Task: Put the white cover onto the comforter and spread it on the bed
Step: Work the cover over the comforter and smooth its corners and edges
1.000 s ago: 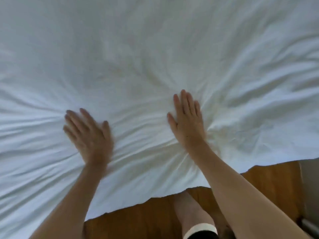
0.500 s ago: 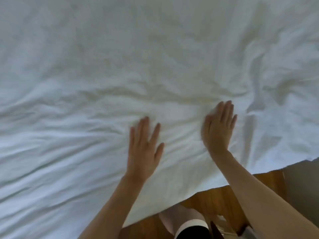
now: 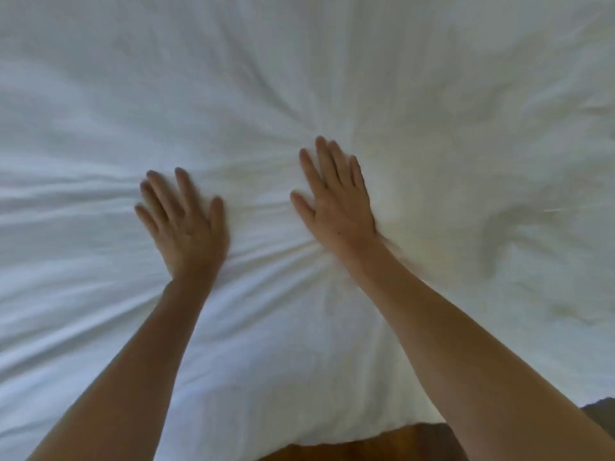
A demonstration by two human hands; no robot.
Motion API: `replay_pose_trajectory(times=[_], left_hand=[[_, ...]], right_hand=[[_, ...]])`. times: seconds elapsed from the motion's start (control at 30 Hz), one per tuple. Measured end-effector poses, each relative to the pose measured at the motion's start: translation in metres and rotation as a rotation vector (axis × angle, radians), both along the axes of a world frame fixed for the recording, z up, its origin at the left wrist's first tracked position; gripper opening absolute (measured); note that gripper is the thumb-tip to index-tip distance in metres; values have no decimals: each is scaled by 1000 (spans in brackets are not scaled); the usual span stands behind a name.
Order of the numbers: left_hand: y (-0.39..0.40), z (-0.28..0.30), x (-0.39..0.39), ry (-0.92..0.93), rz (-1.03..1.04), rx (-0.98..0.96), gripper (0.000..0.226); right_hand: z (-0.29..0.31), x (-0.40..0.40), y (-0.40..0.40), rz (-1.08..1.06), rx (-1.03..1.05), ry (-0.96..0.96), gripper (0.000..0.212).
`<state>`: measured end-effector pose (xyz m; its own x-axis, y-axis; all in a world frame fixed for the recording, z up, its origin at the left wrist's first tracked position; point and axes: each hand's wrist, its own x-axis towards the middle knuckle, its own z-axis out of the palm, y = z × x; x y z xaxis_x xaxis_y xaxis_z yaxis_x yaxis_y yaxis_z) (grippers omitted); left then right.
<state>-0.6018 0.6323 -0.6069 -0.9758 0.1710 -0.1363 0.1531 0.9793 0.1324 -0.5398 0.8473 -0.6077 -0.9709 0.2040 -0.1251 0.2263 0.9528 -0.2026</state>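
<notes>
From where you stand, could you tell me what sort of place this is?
Most likely a bedroom. A wrinkled white cover fills nearly the whole view like bedding on a bed, the left hand and right hand press flat on it, and wooden floor shows past its near edge.

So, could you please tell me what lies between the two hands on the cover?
Only bare white cover, creased, lies between the left hand and the right hand; the head view shows nothing else there.
</notes>
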Motion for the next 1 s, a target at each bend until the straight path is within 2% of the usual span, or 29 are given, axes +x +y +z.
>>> replay_pose_trajectory(times=[0.1, 0.2, 0.3, 0.47, 0.57, 0.67, 0.77, 0.87, 0.93, 1.0], left_hand=[[122, -7, 54, 23, -82, 36, 69], [259, -5, 108, -9, -181, 78, 70], [385, -2, 161, -25, -389, 101, 69], [524, 13, 271, -128, -621, 159, 66], [540, 22, 314, -216, -679, 134, 67], [533, 31, 319, -299, -764, 102, 71], [519, 55, 315, -449, -982, 32, 72], [483, 98, 312, -633, -1174, 2, 62], [449, 134, 299, -706, -1136, 21, 56], [405, 172, 280, -707, -1037, 56, 54]], right_hand=[[2, 47, 103, -71, 55, -18, 64], [10, 126, 241, -132, 141, -77, 64], [18, 203, 363, -242, 186, -156, 64], [22, 263, 441, -459, 155, -209, 67], [25, 310, 471, -594, 114, -265, 67], [30, 351, 475, -633, 63, -366, 68], [38, 346, 465, -710, 26, -410, 64], [64, 321, 458, -835, -108, -479, 60], [96, 303, 443, -907, -224, -481, 57], [135, 287, 406, -926, -245, -378, 55]])
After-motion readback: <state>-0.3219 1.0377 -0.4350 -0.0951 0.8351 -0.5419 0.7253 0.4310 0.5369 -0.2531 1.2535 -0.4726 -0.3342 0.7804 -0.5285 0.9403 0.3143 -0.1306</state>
